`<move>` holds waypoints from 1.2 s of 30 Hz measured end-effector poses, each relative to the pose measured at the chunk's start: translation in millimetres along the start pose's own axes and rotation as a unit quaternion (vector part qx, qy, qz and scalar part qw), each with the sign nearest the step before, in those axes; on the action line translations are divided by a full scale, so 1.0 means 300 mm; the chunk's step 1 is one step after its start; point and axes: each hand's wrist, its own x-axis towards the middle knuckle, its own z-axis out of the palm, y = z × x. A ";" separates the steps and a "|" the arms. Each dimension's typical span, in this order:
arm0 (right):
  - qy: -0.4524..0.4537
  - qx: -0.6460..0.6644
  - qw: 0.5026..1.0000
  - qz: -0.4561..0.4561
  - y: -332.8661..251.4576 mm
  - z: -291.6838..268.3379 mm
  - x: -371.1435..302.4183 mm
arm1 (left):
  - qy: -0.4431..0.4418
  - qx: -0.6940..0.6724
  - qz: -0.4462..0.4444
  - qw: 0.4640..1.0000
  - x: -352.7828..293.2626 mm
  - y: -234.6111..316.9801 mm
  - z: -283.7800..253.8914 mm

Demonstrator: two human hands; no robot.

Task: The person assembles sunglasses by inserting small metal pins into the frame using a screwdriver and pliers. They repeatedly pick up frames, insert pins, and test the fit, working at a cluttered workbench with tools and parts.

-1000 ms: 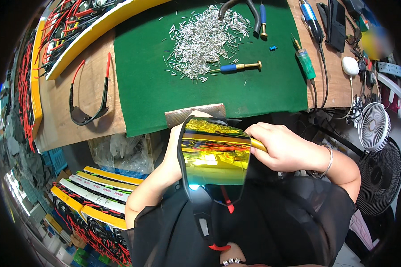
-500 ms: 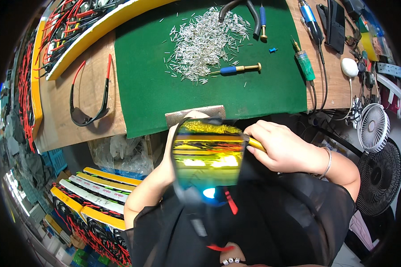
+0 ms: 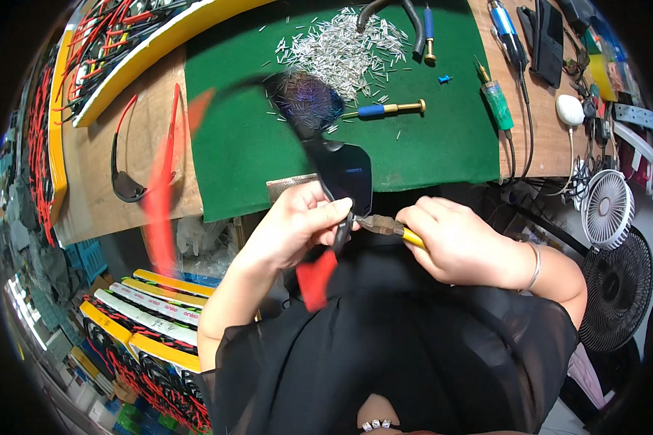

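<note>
My left hand (image 3: 292, 226) is closed on a pair of sunglasses (image 3: 354, 172) with dark lenses, a black frame and red temple tips. Thumb and fingers pinch them near one hinge, and the far temple is smeared by motion. In my right hand (image 3: 458, 243) is a pair of pliers (image 3: 379, 224) with yellow handles, gripped in a fist. Their jaws meet the sunglasses at the hinge, just beside my left thumb; whether they clamp anything there is too small to tell. A metal block (image 3: 286, 187) at the bench edge lies partly behind my left hand.
A green mat (image 3: 428, 152) carries a heap of small metal pins (image 3: 341, 51) and a blue screwdriver (image 3: 381, 110). Another pair of sunglasses (image 3: 128, 187) lies at the left. A green soldering iron (image 3: 495, 101) rests at the right. Yellow-edged trays (image 3: 141, 54) hold more eyewear.
The sunglasses have swung round from lenses facing up near my chest to stretching over the mat. My left hand now shows, pinching the hinge, and the pliers' jaws have come into sight.
</note>
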 end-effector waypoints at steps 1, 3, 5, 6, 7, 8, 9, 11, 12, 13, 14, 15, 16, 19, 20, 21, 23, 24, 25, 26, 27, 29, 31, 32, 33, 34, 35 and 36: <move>0.007 -0.028 1.000 -0.008 0.005 0.000 -0.001 | -0.030 -0.086 -0.039 0.995 0.009 -0.010 -0.010; 0.021 -0.082 0.996 -0.027 0.012 -0.005 0.004 | 0.001 -0.054 -0.002 0.999 0.005 0.003 0.006; -0.003 -0.038 0.999 -0.006 0.010 -0.014 0.006 | 0.053 0.024 0.064 0.996 -0.012 0.017 0.045; -0.019 -0.004 1.000 0.012 0.009 -0.019 0.008 | 0.087 0.038 0.116 0.989 -0.009 0.004 0.057; -0.034 0.031 0.999 0.030 0.011 -0.021 0.011 | 0.116 0.087 0.123 0.982 -0.014 -0.016 0.046; -0.048 0.054 0.997 0.041 0.014 -0.022 0.011 | 0.095 0.064 0.128 0.985 -0.025 -0.028 0.033; -0.063 0.077 0.994 0.052 0.018 -0.024 0.012 | 0.063 0.065 0.155 0.984 -0.021 -0.048 0.020; -0.104 0.121 0.984 0.080 0.017 -0.035 0.020 | 0.006 0.092 0.226 0.970 -0.013 -0.075 -0.008; -0.130 0.142 0.976 0.097 0.008 -0.052 0.028 | 0.003 0.102 0.234 0.967 -0.018 -0.080 -0.014; -0.157 0.162 0.968 0.114 0.004 -0.062 0.034 | -0.002 0.088 0.246 0.965 -0.022 -0.076 -0.010; -0.154 0.196 0.963 0.105 0.013 -0.054 0.033 | -0.007 0.074 0.258 0.963 -0.025 -0.074 -0.007; -0.179 0.217 0.951 0.131 0.012 -0.062 0.042 | -0.002 0.087 0.251 0.964 -0.033 -0.066 -0.007; -0.205 0.238 0.937 0.156 0.005 -0.077 0.056 | 0.004 0.092 0.251 0.964 -0.039 -0.056 -0.002; -0.190 0.236 0.941 0.154 0.001 -0.070 0.058 | 0.040 0.077 0.205 0.975 -0.039 -0.028 0.017; -0.169 0.224 0.950 0.140 0.001 -0.062 0.049 | 0.062 0.059 0.151 0.985 -0.028 -0.024 0.023; -0.125 0.131 0.979 0.095 0.000 -0.047 0.036 | 0.084 0.038 0.097 0.991 -0.018 -0.020 0.028; -0.033 -0.059 0.998 -0.002 0.004 -0.011 0.011 | 0.023 -0.103 -0.045 0.993 -0.003 -0.022 0.004; -0.017 -0.077 0.997 -0.027 0.012 -0.005 0.009 | -0.011 -0.097 -0.058 0.994 0.006 -0.028 -0.013; -0.017 -0.068 0.997 -0.021 0.015 -0.007 0.007 | 0.006 -0.069 -0.018 0.997 0.002 -0.022 -0.004; -0.020 -0.059 0.998 -0.015 0.018 -0.006 0.004 | 0.022 -0.044 0.020 0.999 -0.004 -0.022 0.012; -0.022 -0.050 0.998 -0.008 0.019 -0.006 0.003 | 0.039 -0.018 0.058 0.997 -0.007 -0.026 0.029; -0.069 0.030 0.996 0.046 0.015 -0.031 0.012 | 0.115 0.040 0.136 0.983 -0.004 -0.042 0.056; -0.092 0.086 0.989 0.073 0.024 -0.040 0.021 | 0.096 0.055 0.160 0.981 0.013 -0.052 0.042; -0.095 0.104 0.988 0.071 0.029 -0.038 0.021 | 0.072 0.054 0.169 0.982 0.011 -0.055 0.032; -0.098 0.122 0.985 0.068 0.033 -0.037 0.021 | 0.053 0.059 0.182 0.980 0.013 -0.061 0.021; -0.109 0.132 0.982 0.077 0.033 -0.040 0.023 | 0.045 0.068 0.194 0.978 0.010 -0.064 0.018; -0.119 0.141 0.979 0.087 0.030 -0.042 0.027 | 0.047 0.076 0.199 0.976 0.009 -0.064 0.017; -0.128 0.150 0.975 0.097 0.028 -0.042 0.031 | 0.048 0.086 0.201 0.975 0.010 -0.065 0.016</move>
